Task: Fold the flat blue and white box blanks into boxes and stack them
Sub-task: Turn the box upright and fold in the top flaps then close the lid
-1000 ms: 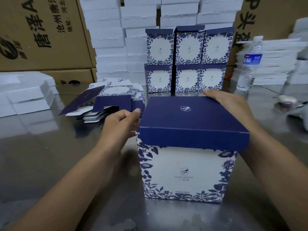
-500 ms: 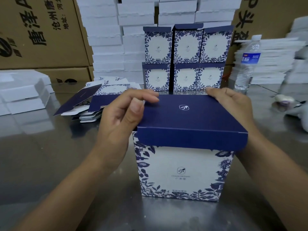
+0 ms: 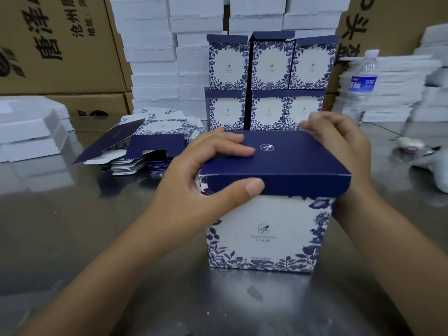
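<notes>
A folded box (image 3: 266, 229) was stood upright on the steel table (image 3: 72, 238), its white front framed by blue leaves. Its dark blue lid (image 3: 286, 161) was closed down, with the front flap still outside the wall. The lid's near left corner was pinched by the left hand (image 3: 201, 185), thumb pressed on the front flap and fingers laid on top, so that the box's upper left corner was hidden. The lid's far right corner was grasped by the right hand (image 3: 344, 141), its curled fingertips blurred. Behind the box, six finished boxes (image 3: 269, 86) were stacked in two rows of three, the lower row partly blocked by the lid and the right hand. To the left of the box and a little behind it, a pile of flat blanks (image 3: 150, 146) was spread. Further behind the box, white cartons (image 3: 155, 57) were piled high, flanked by brown cartons (image 3: 55, 44) printed with large black Chinese characters cut off at the edges. Behind and to the right of the box, a water bottle (image 3: 361, 86) was stood, its blue label lettered in white. A small white emblem was printed on the lid and another on the box front, above lettering too small to be read.
</notes>
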Tool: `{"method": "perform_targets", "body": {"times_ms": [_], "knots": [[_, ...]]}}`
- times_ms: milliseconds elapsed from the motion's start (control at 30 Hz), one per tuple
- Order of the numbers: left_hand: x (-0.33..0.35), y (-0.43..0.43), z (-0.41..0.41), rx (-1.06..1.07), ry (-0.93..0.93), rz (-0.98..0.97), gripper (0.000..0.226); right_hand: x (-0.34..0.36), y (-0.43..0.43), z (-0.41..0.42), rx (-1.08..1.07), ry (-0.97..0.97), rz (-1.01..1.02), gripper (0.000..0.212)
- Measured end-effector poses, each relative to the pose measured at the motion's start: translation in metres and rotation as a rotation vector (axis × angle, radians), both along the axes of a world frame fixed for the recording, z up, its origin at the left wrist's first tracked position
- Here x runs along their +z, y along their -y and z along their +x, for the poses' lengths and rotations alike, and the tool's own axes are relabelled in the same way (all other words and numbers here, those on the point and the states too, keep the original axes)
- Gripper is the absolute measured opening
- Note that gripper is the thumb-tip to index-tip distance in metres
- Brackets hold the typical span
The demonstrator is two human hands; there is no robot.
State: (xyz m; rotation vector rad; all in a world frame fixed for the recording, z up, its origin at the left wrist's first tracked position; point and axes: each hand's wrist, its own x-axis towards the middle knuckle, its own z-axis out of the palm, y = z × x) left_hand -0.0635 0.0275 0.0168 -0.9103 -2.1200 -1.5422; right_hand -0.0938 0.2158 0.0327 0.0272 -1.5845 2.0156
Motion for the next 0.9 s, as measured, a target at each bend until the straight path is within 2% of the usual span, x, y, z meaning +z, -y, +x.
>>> {"method": "perform_targets", "body": {"times_ms": [67,200,267,367,600,900], "knots": [[-0.003,-0.002,-0.002,0.083,-0.044,0.016,0.029,0.001,0.002,0.0,0.041,-0.092,0.003,0.016],[-0.009,-0.004,-0.008,0.264,-0.21,0.032,0.019,-0.001,0.01,0.004,0.07,-0.267,0.251,0.023],[-0.011,-0.006,-0.009,0.302,-0.254,0.056,0.017,-0.006,0.016,0.006,0.038,-0.342,0.451,0.016],[-0.015,-0.009,-0.01,0.3,-0.234,0.105,0.015,-0.016,0.023,0.007,-0.102,-0.457,0.758,0.021],[-0.015,-0.012,-0.014,0.244,-0.121,0.237,0.009,-0.022,0.026,0.006,-0.162,-0.621,0.814,0.016],[-0.012,-0.014,-0.023,0.317,-0.185,0.197,0.014,-0.022,0.034,0.005,-0.163,-0.492,0.767,0.013]]}}
